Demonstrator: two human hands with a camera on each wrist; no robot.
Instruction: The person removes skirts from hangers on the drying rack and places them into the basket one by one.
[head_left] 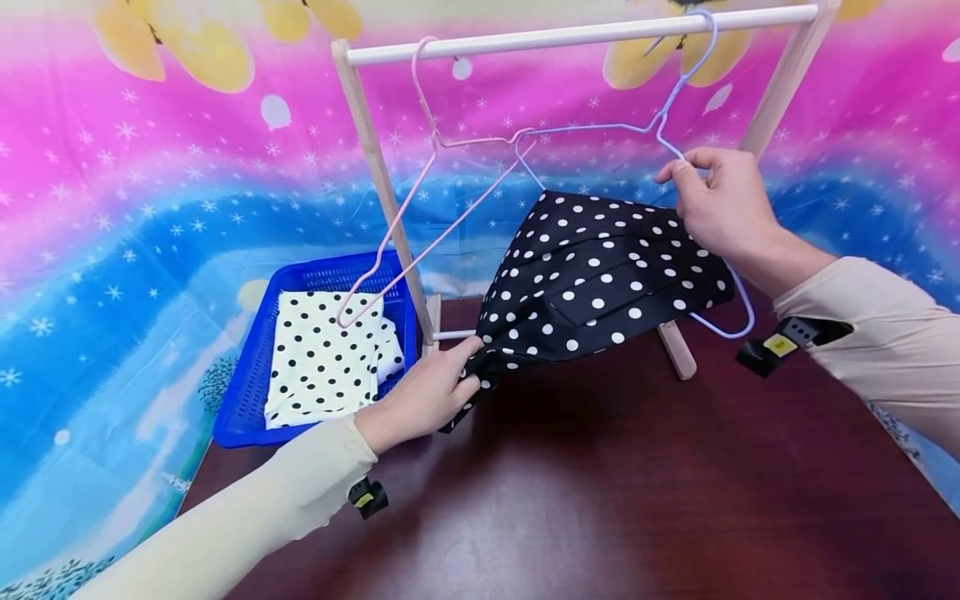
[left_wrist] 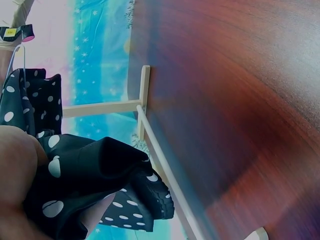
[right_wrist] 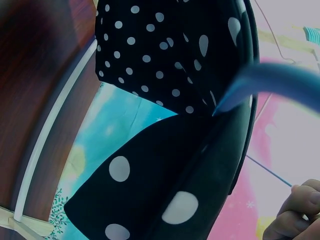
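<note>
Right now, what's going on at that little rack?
A person's right hand pinches a blue hanger hooked over the wooden rack, while the left hand grips a black polka-dot cloth that is partly on that hanger. A pink hanger hangs bare beside it, and a white dotted cloth lies in the blue basket.

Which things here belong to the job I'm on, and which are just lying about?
Part of the job:
- black polka-dot garment
- blue hanger
- wooden rack

Seemingly idle:
- pink hanger, bare
- blue basket
- white polka-dot cloth inside it
</note>
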